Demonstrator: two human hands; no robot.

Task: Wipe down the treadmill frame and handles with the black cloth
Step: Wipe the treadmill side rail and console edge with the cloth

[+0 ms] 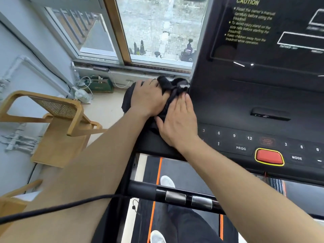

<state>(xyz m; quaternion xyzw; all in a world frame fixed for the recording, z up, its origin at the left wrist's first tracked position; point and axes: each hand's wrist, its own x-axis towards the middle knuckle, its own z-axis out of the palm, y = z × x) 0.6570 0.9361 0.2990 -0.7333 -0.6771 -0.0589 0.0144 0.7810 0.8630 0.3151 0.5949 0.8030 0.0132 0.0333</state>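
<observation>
The black cloth (167,85) lies bunched on the left end of the treadmill console (245,109), where the frame meets the display panel. My left hand (149,98) lies on top of the cloth with its fingers curled over the folds. My right hand (178,120) lies flat beside it, its straight fingers pressing the cloth against the console's left edge. Below, the black handle bar (157,191) with two silver sensor plates crosses the frame.
A red stop button (269,156) and number keys sit on the console to the right. A wooden chair (57,120) stands at the left near the wall. A window (157,28) is ahead. A black cable (52,208) crosses my left forearm. My shoes stand on the belt (184,172).
</observation>
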